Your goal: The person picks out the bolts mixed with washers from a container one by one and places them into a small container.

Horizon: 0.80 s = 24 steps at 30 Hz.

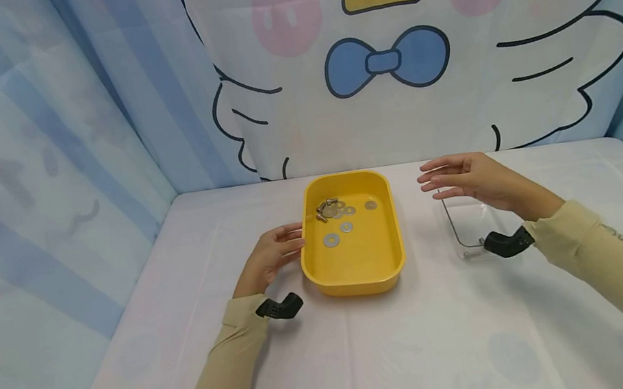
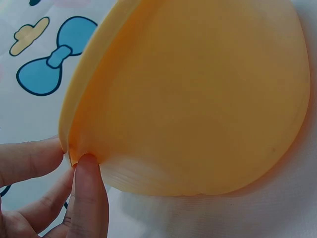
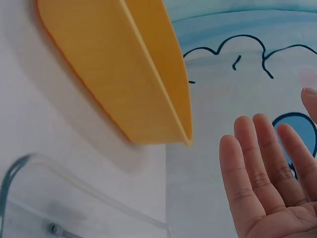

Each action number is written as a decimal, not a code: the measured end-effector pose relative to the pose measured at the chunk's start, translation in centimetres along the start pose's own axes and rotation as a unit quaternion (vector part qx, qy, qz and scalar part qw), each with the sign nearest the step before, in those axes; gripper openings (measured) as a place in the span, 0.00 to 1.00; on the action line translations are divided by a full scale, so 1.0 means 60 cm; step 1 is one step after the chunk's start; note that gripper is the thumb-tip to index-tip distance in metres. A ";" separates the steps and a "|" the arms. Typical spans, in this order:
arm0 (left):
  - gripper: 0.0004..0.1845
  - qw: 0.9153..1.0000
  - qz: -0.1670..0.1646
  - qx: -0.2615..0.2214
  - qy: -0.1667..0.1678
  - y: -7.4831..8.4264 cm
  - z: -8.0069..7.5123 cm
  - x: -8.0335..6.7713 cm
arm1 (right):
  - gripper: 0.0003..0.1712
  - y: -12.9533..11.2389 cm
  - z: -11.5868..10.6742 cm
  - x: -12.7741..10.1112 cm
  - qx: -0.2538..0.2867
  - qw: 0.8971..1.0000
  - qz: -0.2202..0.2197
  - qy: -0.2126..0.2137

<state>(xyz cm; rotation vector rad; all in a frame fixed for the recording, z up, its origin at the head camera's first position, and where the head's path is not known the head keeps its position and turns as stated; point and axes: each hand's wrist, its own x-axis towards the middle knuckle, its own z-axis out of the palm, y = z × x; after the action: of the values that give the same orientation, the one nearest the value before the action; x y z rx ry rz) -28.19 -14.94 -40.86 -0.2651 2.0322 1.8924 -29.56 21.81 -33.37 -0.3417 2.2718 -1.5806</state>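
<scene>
Yellow tray (image 1: 355,263) touches left fingers (image 1: 284,237); right hand (image 1: 472,183) hovers beside it, open.

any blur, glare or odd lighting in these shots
Head view: even soft light, faint shadows, yellow tray sharp, clear container hard to make out against the white cloth. Left wrist view: tray wall fills the frame, soft-focus, fingers slightly blurred. Right wrist view: right hand close, mildly soft; no glare.

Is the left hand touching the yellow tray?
Touching. The left wrist view shows the left hand with a fingertip pressed against the rim of the yellow tray.
</scene>
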 end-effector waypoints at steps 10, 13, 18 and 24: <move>0.25 1.000 -0.003 0.003 0.003 0.000 -0.001 0.001 | 0.32 -0.031 0.043 0.056 -0.020 0.999 0.013 -0.034; 0.25 1.000 -0.004 0.002 0.004 0.000 -0.001 0.002 | 0.31 -0.039 0.057 0.070 -0.020 0.999 0.022 -0.035; 0.25 1.000 -0.004 -0.001 0.006 0.000 0.000 0.002 | 0.27 -0.046 0.081 0.095 -0.002 0.999 0.040 -0.035; 0.25 1.000 -0.004 0.000 0.007 0.000 0.000 0.000 | 0.26 -0.049 0.104 0.119 0.003 0.998 0.047 -0.043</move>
<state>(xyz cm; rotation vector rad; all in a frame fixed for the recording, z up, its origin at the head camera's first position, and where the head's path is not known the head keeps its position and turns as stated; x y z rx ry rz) -28.21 -14.95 -40.86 -0.2865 2.0367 1.8916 -33.45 12.67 -33.63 -0.2921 2.1837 -1.4977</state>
